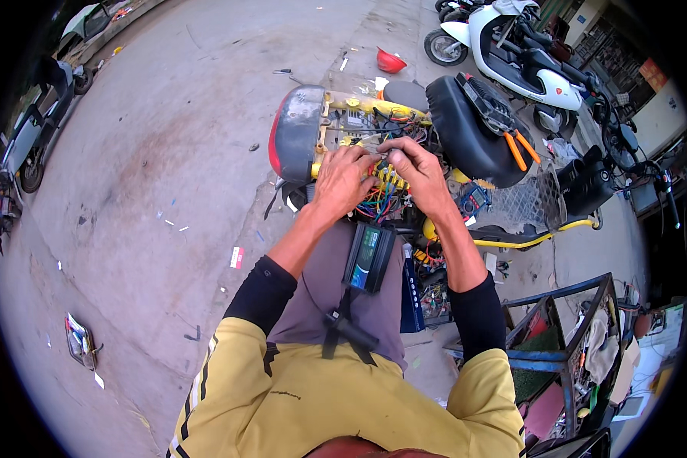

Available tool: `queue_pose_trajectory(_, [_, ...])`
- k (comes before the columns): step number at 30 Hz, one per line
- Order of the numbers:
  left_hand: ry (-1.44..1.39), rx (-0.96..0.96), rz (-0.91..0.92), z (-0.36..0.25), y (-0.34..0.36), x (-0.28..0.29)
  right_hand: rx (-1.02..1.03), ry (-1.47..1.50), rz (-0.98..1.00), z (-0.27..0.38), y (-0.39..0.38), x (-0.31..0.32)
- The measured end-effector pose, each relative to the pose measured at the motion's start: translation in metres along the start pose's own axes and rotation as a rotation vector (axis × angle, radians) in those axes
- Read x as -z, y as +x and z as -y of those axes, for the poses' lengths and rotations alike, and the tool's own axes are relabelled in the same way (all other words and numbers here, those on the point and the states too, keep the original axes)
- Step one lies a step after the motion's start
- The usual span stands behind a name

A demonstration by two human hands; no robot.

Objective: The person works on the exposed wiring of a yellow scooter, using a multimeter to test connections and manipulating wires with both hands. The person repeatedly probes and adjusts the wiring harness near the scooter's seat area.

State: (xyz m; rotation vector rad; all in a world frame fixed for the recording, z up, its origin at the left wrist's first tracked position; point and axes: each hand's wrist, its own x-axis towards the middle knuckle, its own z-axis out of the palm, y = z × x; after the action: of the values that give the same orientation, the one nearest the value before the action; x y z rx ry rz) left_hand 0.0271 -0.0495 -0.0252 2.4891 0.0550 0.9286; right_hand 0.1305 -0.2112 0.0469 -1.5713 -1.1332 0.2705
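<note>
Both my hands are over the opened rear body of a yellow scooter, among bundles of coloured wires. My left hand is closed, its fingertips pinching a thin wire near my right fingertips. Thumb and bent fingers of my right hand are pressed together on the same thin wire; its ends are hard to make out. A black box with a screen rests on my lap. The scooter's black seat is tilted aside, carrying orange-handled pliers.
A blue multimeter lies right of my right hand. A metal rack with tools and rags stands at lower right. Parked white scooter is at far right, a red helmet-like bowl on the ground ahead, and a small tray at left.
</note>
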Motion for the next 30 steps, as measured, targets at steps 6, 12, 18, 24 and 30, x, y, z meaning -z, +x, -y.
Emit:
queue_pose_trajectory(6, [0.001,-0.028,0.023,0.0,0.0,0.004,0.129,-0.131,-0.092,-0.003,-0.004,-0.005])
queue_pose_trajectory(12, [-0.204,-0.114,0.026,-0.004,0.014,0.012,-0.166,0.416,-0.101,-0.016,-0.002,0.001])
queue_pose_trajectory(18, [-0.447,-0.054,0.141,0.004,0.028,0.011,-0.036,0.103,-0.028,-0.005,0.006,-0.001])
queue_pose_trajectory(24, [-0.388,0.026,0.066,0.008,0.026,0.0,0.099,0.095,-0.154,-0.015,-0.002,-0.01])
queue_pose_trajectory(30, [-0.34,0.086,0.098,-0.002,0.034,0.001,-0.025,0.165,-0.354,-0.013,0.002,-0.021])
